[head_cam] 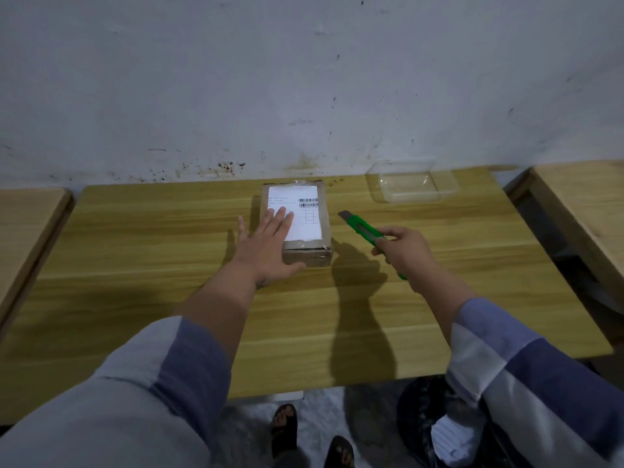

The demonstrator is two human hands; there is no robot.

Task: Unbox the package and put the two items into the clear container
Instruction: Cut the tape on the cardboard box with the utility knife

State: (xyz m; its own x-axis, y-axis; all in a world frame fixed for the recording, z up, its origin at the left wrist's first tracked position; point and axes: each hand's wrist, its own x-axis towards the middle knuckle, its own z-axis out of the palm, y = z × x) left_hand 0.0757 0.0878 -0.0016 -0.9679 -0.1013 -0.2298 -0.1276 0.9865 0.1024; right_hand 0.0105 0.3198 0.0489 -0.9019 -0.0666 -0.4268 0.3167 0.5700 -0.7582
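A small brown cardboard package [317, 228] with a white shipping label lies taped shut at the back middle of the wooden table [337, 315]. My left hand [270, 244] rests flat on its left half, fingers spread over the label. My right hand [405, 248] grips a green utility knife [363, 228] just right of the package, its blade out and pointing up and to the left, a short gap from the box. The clear container [412, 184] stands empty at the back right of the table.
A stained white wall runs right behind the table. Other wooden tabletops flank it on the left [27, 224] and right [587, 204]. Below the front edge are my sandalled feet and a dark bag with white contents [452, 434].
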